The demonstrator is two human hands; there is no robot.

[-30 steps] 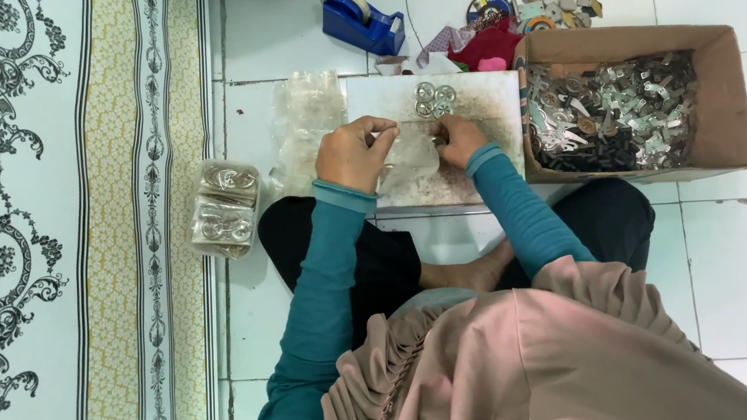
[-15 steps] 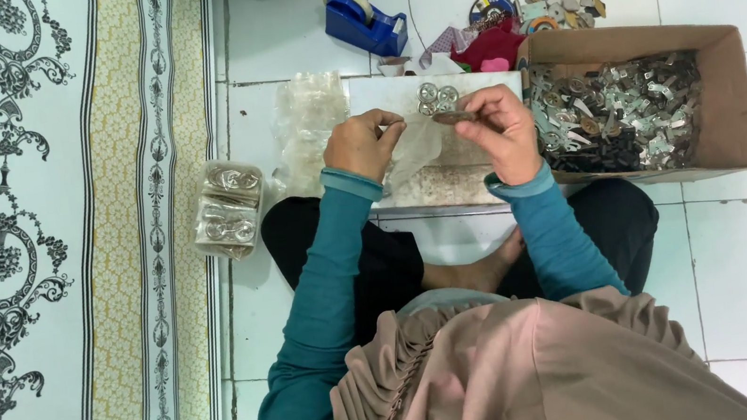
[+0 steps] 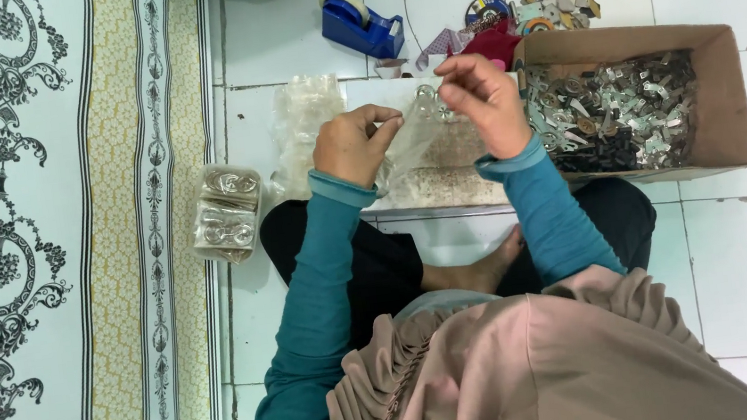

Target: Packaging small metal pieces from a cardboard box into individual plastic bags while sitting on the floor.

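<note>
Left hand (image 3: 354, 144) pinches clear plastic bag (image 3: 407, 135) | right hand (image 3: 482, 102) grips its top, beside cardboard box (image 3: 727, 90) of metal pieces (image 3: 613, 109) | best held taut, mouth kept open | tape dispenser (image 3: 358, 22) beyond box's left end

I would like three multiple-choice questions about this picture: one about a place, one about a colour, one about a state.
1. Where is the cardboard box of small metal parts?
A. beside the right hand
B. on the carpet
C. behind the person

2. What colour is the tape dispenser?
A. red
B. blue
C. green

3. How is the clear plastic bag at this moment?
A. lying untouched on the floor
B. inside the box
C. held up between the left hand and the right hand

Answers: 1 A, the box stands on the tiles right next to that hand. 2 B, its body is plainly blue. 3 C, the fingers of both hands pinch it.
</note>
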